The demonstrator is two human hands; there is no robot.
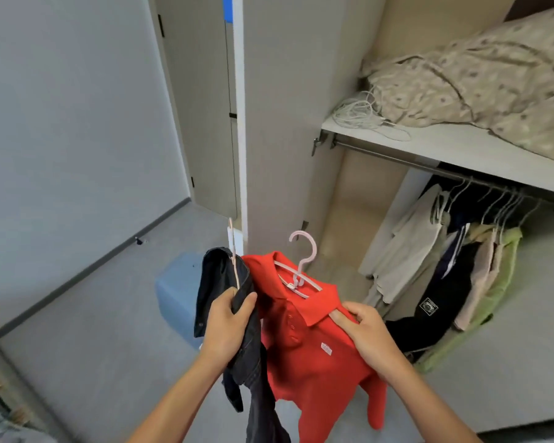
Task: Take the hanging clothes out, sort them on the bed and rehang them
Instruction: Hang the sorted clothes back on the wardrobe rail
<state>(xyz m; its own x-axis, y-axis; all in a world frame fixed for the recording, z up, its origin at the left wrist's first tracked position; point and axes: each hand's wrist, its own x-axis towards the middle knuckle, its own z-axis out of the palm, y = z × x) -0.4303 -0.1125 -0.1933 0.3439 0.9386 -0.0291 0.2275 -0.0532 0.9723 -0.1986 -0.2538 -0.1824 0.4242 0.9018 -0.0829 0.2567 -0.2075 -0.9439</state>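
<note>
Your left hand [229, 318] is closed around a dark denim garment [237, 340], thumb and fingers pinching the fabric just below its collar, with the thin pale hanger [234, 254] of that garment rising edge-on above the grip. Your right hand [370, 335] grips the shoulder of a red polo shirt [304, 353], with the thumb lying along the edge of the collar and the fingers curled over the fabric. The red polo shirt hangs on a pink hanger [303, 263] whose hook points upward and is attached to nothing. Both garments are held side by side in front of you, touching each other, above the grey floor [93, 314]. Beyond the denim garment, a blue bin [176, 292] stands on the floor beside the edge of an open wardrobe door [269, 123]. To the right, the wardrobe interior is visible: a metal rail [397, 159] runs beneath a shelf [429, 145], and the remaining clothes [445, 266] hang from it on pale hangers, including beige, dark and light-green items bunched together toward the right end of the rail. The left end of the rail carries nothing. On the shelf lie a patterned quilt [493, 75] and a coil of white cord [362, 116], the cord just beside the quilt at the shelf's left end. The corner of a bed is partly visible at the lower left edge of the view.
</note>
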